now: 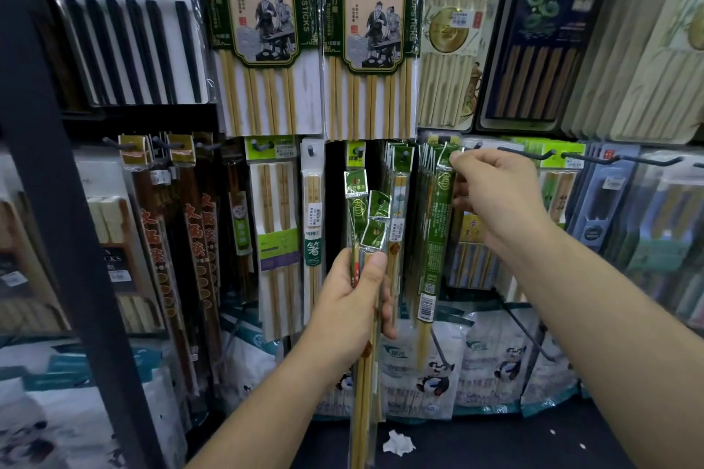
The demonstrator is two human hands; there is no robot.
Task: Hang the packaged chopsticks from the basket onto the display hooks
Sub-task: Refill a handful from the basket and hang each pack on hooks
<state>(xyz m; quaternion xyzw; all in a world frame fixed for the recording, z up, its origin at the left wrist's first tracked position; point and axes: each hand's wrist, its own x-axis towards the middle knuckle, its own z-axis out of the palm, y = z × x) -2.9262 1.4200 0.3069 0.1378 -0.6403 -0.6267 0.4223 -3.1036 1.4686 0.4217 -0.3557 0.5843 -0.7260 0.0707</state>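
Observation:
My left hand [352, 301] grips a bundle of long, thin chopstick packets [365, 392] with green header tags, held upright in front of the display. My right hand [491, 194] pinches the green header of one packet [434, 240] at the tip of a dark display hook [529, 155]. That packet hangs down beside several like packets on the same hook. The basket is not in view.
The wall is crowded with hanging chopstick packs: large bamboo packs [266, 49] above, brown ones [198, 247] at left. A dark shelf post [57, 202] stands at left. Bare hooks [624, 160] jut out at right. Crumpled white paper [398, 444] lies on the floor.

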